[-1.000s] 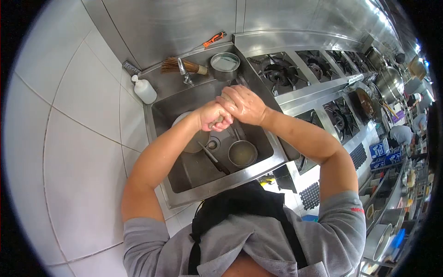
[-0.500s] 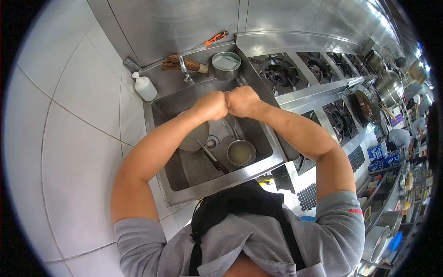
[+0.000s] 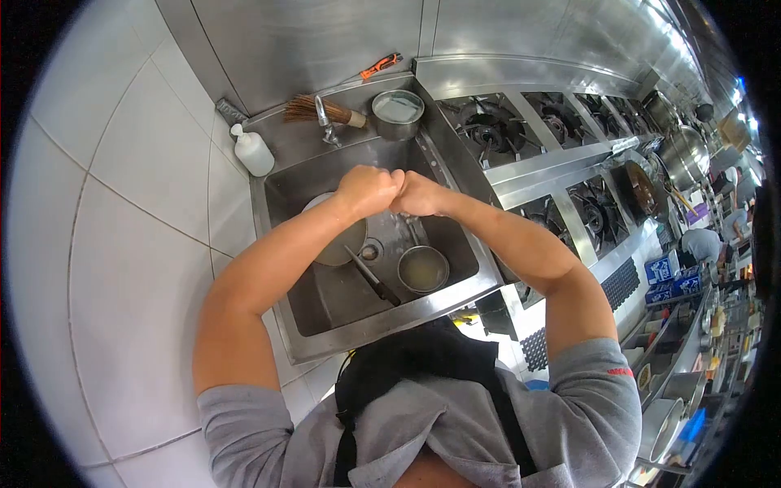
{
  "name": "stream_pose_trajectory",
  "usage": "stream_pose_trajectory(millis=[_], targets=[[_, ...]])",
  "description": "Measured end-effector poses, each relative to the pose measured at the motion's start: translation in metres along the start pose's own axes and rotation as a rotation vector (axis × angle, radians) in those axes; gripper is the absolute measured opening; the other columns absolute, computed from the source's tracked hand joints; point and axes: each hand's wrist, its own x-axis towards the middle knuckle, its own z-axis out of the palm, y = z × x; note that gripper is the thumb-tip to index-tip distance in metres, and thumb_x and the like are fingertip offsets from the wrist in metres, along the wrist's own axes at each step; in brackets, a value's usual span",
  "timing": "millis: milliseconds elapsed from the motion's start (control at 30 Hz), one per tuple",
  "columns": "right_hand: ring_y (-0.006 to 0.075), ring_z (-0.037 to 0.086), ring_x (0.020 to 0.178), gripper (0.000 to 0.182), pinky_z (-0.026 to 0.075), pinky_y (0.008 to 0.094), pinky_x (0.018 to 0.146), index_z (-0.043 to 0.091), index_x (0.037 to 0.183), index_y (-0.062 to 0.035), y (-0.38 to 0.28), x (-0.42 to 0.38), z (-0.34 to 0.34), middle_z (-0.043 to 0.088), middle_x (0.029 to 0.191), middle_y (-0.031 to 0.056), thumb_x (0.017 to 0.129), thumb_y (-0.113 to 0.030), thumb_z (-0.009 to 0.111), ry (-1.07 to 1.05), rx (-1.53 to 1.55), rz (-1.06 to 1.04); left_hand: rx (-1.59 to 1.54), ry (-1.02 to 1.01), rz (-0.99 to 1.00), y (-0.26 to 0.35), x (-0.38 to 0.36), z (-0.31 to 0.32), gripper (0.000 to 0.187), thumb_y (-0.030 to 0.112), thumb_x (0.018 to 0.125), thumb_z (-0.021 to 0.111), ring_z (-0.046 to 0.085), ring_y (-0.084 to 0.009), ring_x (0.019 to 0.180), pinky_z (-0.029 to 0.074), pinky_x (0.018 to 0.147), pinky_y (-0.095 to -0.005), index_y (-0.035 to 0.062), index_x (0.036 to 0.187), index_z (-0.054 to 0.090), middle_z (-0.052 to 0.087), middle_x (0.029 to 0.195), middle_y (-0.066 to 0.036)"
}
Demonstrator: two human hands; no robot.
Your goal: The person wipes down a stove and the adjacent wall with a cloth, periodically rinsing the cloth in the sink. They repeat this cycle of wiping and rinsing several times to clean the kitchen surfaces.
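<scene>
My left hand [image 3: 368, 192] and my right hand [image 3: 423, 195] are closed and pressed together over the steel sink [image 3: 321, 311]. What is inside them, if anything, is hidden by the fingers. Below my left wrist, a round pale pan or bowl [image 3: 335, 254] lies in the sink, partly covered by my forearm. A dark-handled utensil [image 3: 374, 279] leans beside it, near the drain [image 3: 371, 250]. Under my right hand sits a small round pot [image 3: 423, 269] with cloudy liquid.
Behind the sink stand a faucet [image 3: 326, 122], a twig brush [image 3: 325, 110], a metal pot [image 3: 399, 114] and an orange-handled tool [image 3: 381, 67]. A white bottle [image 3: 254, 152] is at the left corner. Gas burners [image 3: 488, 130] line the right; people [image 3: 704, 242] are farther off.
My joined hands have come slightly down toward me, and my right hand has turned and lowered against the left. The things in the sink stay where they were.
</scene>
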Motion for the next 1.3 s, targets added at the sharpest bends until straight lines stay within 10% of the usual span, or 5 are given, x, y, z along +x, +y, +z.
stream_pose_trajectory(millis=[300, 467, 700, 1000, 1300], targets=[[0.0396, 0.061, 0.106, 0.068, 0.049, 0.0431, 0.092, 0.049, 0.132, -0.0080, -0.008, -0.037, -0.026, 0.061, 0.114, 0.0259, 0.070, -0.021, 0.075, 0.372, -0.118, -0.170, -0.446, 0.332, -0.026, -0.026, -0.008, 0.005, 0.029, 0.011, 0.075, 0.065, 0.066, -0.0292, 0.057, 0.049, 0.046, -0.0411, 0.0051, 0.102, 0.055, 0.063, 0.066, -0.014], [0.0379, 0.053, 0.120, 0.069, 0.045, 0.0478, 0.101, 0.048, 0.138, -0.0114, -0.030, -0.055, -0.040, 0.055, 0.127, 0.0190, 0.073, -0.018, 0.070, 0.625, -0.941, -0.819, -2.003, -0.393, -0.558, -0.019, -0.011, 0.000, 0.020, 0.006, 0.082, 0.060, 0.039, -0.0077, 0.037, 0.029, 0.032, -0.0240, 0.0066, 0.101, 0.056, 0.046, 0.055, 0.001], [0.0228, 0.064, 0.071, 0.013, 0.050, 0.0322, 0.063, 0.054, 0.074, -0.0107, -0.034, -0.034, -0.051, 0.058, 0.073, 0.0048, 0.071, -0.020, 0.062, 0.678, -1.045, -0.855, -1.678, -0.432, -0.455, 0.023, 0.004, -0.044, 0.029, 0.005, 0.082, 0.064, 0.039, -0.0093, 0.035, 0.021, 0.032, -0.0263, 0.0097, 0.061, 0.045, 0.042, 0.050, 0.002], [0.0333, 0.071, 0.091, 0.025, 0.056, 0.0441, 0.078, 0.069, 0.101, -0.0063, -0.061, -0.020, -0.054, 0.071, 0.097, 0.0199, 0.084, -0.023, 0.062, 0.156, -0.880, -0.064, -0.432, -0.037, -0.270, 0.002, 0.031, -0.013, 0.023, 0.015, 0.070, 0.063, 0.067, -0.0430, 0.083, 0.053, 0.074, -0.0483, -0.0019, 0.084, 0.070, 0.068, 0.082, -0.025], [0.0378, 0.069, 0.086, 0.024, 0.054, 0.0408, 0.076, 0.069, 0.081, 0.0064, -0.012, 0.004, -0.021, 0.069, 0.083, 0.0260, 0.074, -0.015, 0.063, 0.223, -0.160, 0.097, 0.032, 0.043, -0.061, -0.007, 0.026, -0.021, 0.025, 0.025, 0.081, 0.063, 0.070, -0.0384, 0.073, 0.055, 0.066, -0.0482, 0.0013, 0.086, 0.066, 0.070, 0.077, -0.020]])
